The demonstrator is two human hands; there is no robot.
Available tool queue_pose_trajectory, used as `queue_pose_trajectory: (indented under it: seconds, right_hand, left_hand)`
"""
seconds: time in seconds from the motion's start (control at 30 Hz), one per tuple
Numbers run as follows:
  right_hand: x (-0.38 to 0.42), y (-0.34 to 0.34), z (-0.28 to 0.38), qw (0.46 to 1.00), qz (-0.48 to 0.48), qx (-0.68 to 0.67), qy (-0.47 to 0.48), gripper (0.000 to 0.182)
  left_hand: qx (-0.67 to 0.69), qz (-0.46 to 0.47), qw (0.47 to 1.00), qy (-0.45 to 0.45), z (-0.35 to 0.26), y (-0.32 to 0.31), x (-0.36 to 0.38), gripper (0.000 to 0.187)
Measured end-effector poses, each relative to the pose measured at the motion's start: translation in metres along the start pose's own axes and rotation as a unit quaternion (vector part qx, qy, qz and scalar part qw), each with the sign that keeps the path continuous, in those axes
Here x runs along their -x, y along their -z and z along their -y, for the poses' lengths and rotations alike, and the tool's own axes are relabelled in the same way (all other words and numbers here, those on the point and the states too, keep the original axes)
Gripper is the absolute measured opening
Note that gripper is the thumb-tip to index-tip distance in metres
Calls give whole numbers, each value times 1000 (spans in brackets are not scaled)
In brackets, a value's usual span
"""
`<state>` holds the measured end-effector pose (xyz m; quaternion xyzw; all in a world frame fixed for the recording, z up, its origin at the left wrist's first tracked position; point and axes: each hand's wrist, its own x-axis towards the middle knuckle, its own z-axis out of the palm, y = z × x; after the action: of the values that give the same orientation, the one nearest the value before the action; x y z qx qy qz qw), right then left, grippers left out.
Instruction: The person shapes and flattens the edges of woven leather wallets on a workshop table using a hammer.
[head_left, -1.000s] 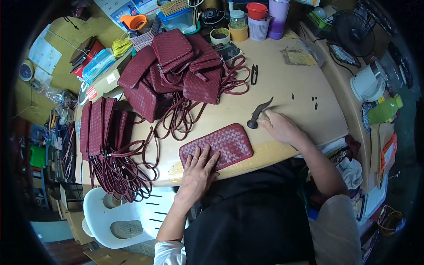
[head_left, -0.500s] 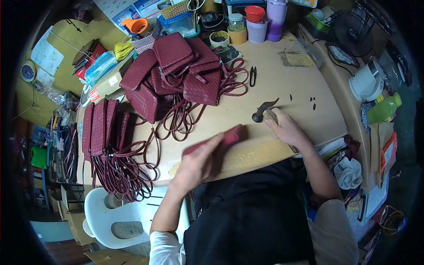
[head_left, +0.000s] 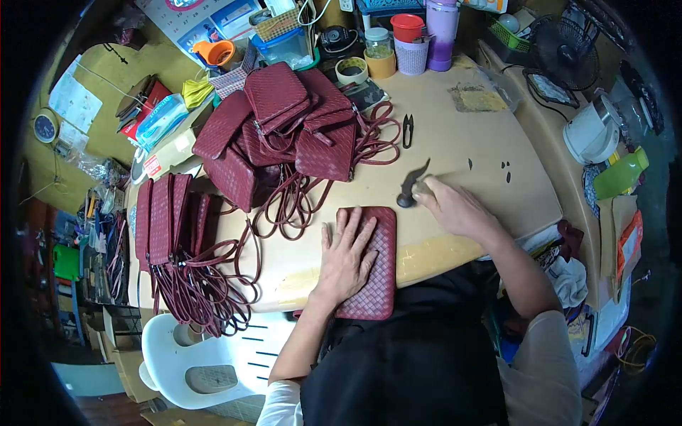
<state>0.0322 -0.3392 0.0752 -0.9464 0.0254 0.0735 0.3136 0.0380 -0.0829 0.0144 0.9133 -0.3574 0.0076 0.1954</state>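
Observation:
My left hand (head_left: pixel 346 266) lies flat with spread fingers on a dark red woven pouch (head_left: pixel 380 266) at the table's front edge. My right hand (head_left: pixel 449 206) is closed round the handle of a hammer (head_left: pixel 408 192), whose dark head points away to the left of the fingers; the handle is mostly hidden. Beyond my left hand is a pile of similar red pouches (head_left: pixel 277 92) with long straps. Another row of red pouches (head_left: pixel 163 220) stands at the left, its straps (head_left: pixel 206 295) hanging over the edge.
Black snips (head_left: pixel 408 131) and small dark pieces (head_left: pixel 506 170) lie on the table (head_left: pixel 455 135). Tape (head_left: pixel 352 70), a jar (head_left: pixel 378 44) and a purple bottle (head_left: pixel 441 35) stand at the back. A white chair (head_left: pixel 167 355) is at the lower left; a fan (head_left: pixel 565 53) is at the right.
The red pouch, tilted and blurred before, now lies flat under my left hand, whose fingers have spread. My right hand has moved slightly left and the hammer has turned in it.

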Motion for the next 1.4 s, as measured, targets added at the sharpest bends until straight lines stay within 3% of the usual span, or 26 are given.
queue_pose_trajectory:
  seconds: [0.13, 0.2, 0.27, 0.3, 0.43, 0.53, 0.6, 0.67, 0.7, 0.8, 0.87, 0.93, 0.97, 1.0, 1.07, 1.1, 1.13, 1.2, 1.23, 1.27, 1.3, 1.33, 1.4]
  right_hand:
    - [-16, 15, 35, 998, -57, -38, -16, 38]
    - [-27, -7, 25, 999, -38, -17, -24, 39]
    - [-29, -19, 16, 988, 103, 113, 24, 41]
    - [-28, 1, 22, 984, 138, 110, 34, 41]
    - [-26, 15, 47, 998, 37, 39, 29, 39]
    - [-25, -23, 25, 995, 68, 72, 24, 38]
    - [-20, 1, 30, 990, 103, 99, 6, 38]
    - [-14, 19, 37, 990, 134, 42, 13, 39]
    - [-11, 12, 36, 999, 42, 5, 32, 41]
    - [-6, -15, 30, 992, 97, 70, -44, 41]
    - [-9, -12, 13, 993, 97, 68, -19, 41]
    - [-6, -6, 10, 998, -13, -44, 46, 43]
    - [-2, -4, 13, 994, -79, -74, 22, 39]
    - [2, -4, 12, 994, -76, -74, 22, 39]
    - [10, 2, 3, 986, -108, -124, 18, 34]
    - [15, -1, -8, 988, -83, -129, 19, 32]
    - [22, -7, -11, 988, -83, -128, 23, 32]
    - [37, -18, -16, 982, -143, -111, 58, 35]
    - [40, -12, -13, 990, -67, -127, -8, 39]
    - [44, -13, -13, 990, -63, -129, -12, 39]
    - [46, -15, -13, 993, -62, -97, -9, 39]
    - [46, -14, -13, 996, -63, -63, -4, 40]
    - [41, -10, -14, 998, -33, -45, 18, 40]
  left_hand:
    - [-25, 36, 999, 20, 3, -7, -1, 61]
    - [-32, 28, 999, 31, 2, -7, -1, 62]
    - [-32, 29, 998, 36, 1, -6, -1, 62]
    - [-31, 25, 998, 43, 0, -7, -2, 62]
    - [-31, 27, 998, 46, 0, -9, -1, 63]
    - [-40, 18, 998, 45, 0, -8, -2, 63]
    - [-35, 21, 997, 61, -3, -8, -3, 62]
    - [-46, 9, 996, 77, -5, -12, -7, 61]
    - [-54, -2, 994, 95, -6, -17, -10, 61]
    - [-69, -50, 987, 135, -7, -30, -28, 60]
    - [-75, -64, 987, 130, -1, -37, -40, 59]
    - [-65, -128, 983, 111, 5, -39, -53, 61]
    - [1, -141, 983, 115, 10, -37, -55, 64]
    - [-14, -112, 980, 167, 6, -22, -60, 66]
    - [100, -57, 972, 205, 30, -4, -70, 51]
    - [228, -35, 950, 210, 44, -2, -68, 30]
    - [201, -122, 957, 171, 41, 6, -63, 18]
    - [174, -203, 944, 195, 57, 11, -61, 19]
    - [55, -252, 945, 203, 59, 19, -59, 24]
    - [-64, -295, 931, 207, 57, 26, -56, 30]
    - [-64, -313, 931, 176, 52, 28, -49, 43]
    - [-63, -312, 932, 175, 41, 34, -43, 43]
    - [44, -127, 991, -2, 10, 40, -23, 48]
